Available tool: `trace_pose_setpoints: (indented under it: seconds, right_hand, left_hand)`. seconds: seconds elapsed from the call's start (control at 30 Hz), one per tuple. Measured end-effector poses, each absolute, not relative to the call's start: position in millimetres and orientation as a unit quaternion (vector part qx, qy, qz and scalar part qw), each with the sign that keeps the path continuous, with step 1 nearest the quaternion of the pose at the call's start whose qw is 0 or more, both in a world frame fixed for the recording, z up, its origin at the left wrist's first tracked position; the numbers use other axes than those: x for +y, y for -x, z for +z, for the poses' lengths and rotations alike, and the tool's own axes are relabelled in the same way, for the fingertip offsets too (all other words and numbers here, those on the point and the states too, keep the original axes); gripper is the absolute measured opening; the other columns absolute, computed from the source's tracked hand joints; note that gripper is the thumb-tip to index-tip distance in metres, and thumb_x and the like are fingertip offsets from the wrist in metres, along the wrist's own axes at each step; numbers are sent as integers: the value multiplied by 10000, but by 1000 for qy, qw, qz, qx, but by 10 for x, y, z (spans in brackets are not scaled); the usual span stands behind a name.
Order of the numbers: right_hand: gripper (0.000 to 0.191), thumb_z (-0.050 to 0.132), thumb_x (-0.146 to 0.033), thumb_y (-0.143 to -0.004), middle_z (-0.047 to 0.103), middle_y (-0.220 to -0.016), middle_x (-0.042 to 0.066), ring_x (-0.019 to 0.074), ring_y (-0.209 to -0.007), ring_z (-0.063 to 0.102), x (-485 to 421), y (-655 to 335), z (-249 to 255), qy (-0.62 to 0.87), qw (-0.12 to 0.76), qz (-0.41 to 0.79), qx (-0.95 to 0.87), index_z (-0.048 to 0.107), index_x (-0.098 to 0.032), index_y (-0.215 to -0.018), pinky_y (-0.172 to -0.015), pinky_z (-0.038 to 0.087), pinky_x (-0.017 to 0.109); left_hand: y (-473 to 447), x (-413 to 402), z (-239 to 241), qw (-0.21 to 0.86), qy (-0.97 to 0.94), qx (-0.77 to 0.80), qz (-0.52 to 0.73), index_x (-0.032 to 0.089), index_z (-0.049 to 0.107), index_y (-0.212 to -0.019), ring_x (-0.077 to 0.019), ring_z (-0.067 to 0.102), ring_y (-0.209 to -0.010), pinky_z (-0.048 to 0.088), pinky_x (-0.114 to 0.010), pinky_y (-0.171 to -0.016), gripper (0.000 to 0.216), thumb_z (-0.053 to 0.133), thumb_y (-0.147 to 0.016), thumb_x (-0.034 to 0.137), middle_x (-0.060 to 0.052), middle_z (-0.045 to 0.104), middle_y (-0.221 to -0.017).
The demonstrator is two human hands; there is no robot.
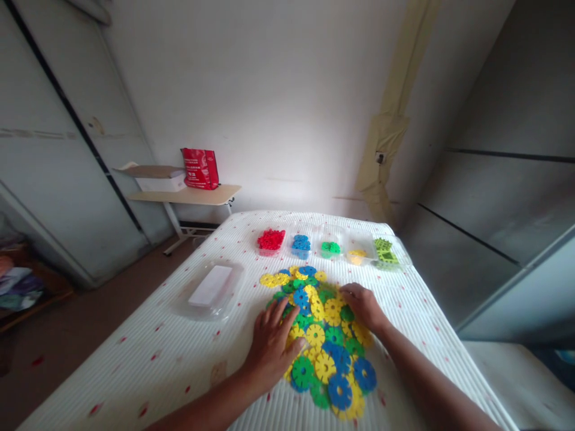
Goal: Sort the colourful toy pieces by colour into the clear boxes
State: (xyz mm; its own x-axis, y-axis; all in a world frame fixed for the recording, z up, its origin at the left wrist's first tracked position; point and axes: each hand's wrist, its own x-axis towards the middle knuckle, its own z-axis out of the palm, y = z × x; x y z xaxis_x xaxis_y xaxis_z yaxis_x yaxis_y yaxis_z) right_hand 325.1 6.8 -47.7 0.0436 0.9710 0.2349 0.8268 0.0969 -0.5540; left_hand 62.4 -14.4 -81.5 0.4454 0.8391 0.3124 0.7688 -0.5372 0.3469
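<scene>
A loose pile of notched plastic discs, blue, green and yellow, lies on the white ribbed cover. My left hand rests on the pile's left side, fingers spread apart. At its upper right edge, my right hand has its fingers bent together against the discs; whatever is between the fingertips is hidden. Beyond the pile stands a row of clear containers holding red pieces, blue pieces, green pieces, a few yellow pieces and lime-green pieces.
To the left of the pile lies a clear plastic lid or tray with a white rectangle on it. A small side table by the wall carries a red bag and a box. Grey panels rise on the right.
</scene>
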Motion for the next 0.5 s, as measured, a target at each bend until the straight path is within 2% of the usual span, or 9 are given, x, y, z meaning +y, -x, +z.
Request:
trace_pose_setpoints:
  seconds: [0.1,0.17,0.27,0.4,0.5]
  right_hand:
    - [262,411,-261,-837,689,-838,34,168,-776,630,77,-3155,-400,616,355,162,-684,663,-192,-841,-720,464,250]
    - [260,412,-241,-834,690,-851,41,174,-788,630,107,-3129,-368,611,346,136,-699,667,-196,-835,-734,463,262]
    - [250,436,-188,-812,683,-904,63,183,-820,634,208,-3130,-368,658,260,91,-701,679,-196,-872,-740,451,267]
    - [245,458,-199,-813,655,-905,90,185,-768,637,362,-3119,-426,723,124,47,-678,685,-189,-904,-651,430,255]
    - [213,493,-242,-813,631,-896,80,163,-744,624,421,-3082,-443,731,80,41,-677,688,-195,-886,-618,406,234]
  left_hand:
    - [-718,-134,-813,94,-849,431,291,268,456,-1300,-274,371,-1270,334,-498,-1024,460,470,-846,339,-91,421,-1381]
    - [-750,-97,-767,106,-848,413,315,256,482,-1272,-247,408,-1241,357,-460,-1018,412,437,-868,326,-93,457,-1345]
    - [-757,14,-662,107,-838,417,334,244,555,-1181,-235,467,-1169,398,-438,-978,341,425,-873,312,-83,519,-1270]
    - [-706,227,-594,87,-821,437,356,239,616,-1079,-226,518,-1085,431,-416,-925,289,434,-855,264,-71,576,-1177]
    - [-631,377,-661,80,-807,448,376,226,633,-1028,-219,524,-1071,428,-406,-934,273,428,-849,246,-69,591,-1138]
